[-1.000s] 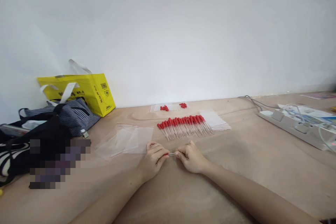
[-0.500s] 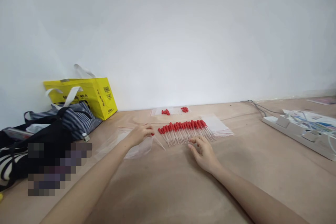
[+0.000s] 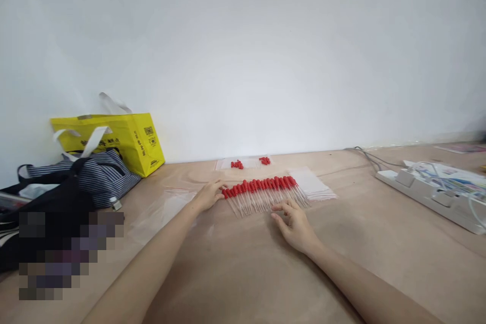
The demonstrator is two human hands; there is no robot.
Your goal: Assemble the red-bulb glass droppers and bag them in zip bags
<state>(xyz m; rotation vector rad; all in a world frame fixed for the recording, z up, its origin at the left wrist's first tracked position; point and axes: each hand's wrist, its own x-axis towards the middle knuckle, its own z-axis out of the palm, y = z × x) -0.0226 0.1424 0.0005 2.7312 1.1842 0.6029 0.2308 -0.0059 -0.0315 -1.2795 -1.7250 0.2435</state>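
Observation:
A row of clear droppers with red rubber bulbs (image 3: pixel 260 186) lies on the table, bulbs pointing away from me and thin tips towards me. At the row's left end, my left hand (image 3: pixel 209 195) pinches the red bulb of the outermost dropper (image 3: pixel 231 205), which lies beside the others. My right hand (image 3: pixel 292 223) rests near the tips at the right part of the row, thumb and fingers apart, with nothing visible in it. Behind the row, two small groups of loose red bulbs (image 3: pixel 237 164) lie on a clear plastic bag (image 3: pixel 250 162).
Clear zip bags (image 3: pixel 170 207) lie left of the row and a white stack of bags (image 3: pixel 313 185) at its right. Far left stand a yellow bag (image 3: pixel 140 142), a striped bag (image 3: pixel 110 177) and a black bag (image 3: pixel 68 217). A white power strip (image 3: pixel 429 200) with cables is at right.
My left hand has brought its dropper right, from apart from the row to against the row's left end. The right hand stays about where it was. The view has shifted slightly.

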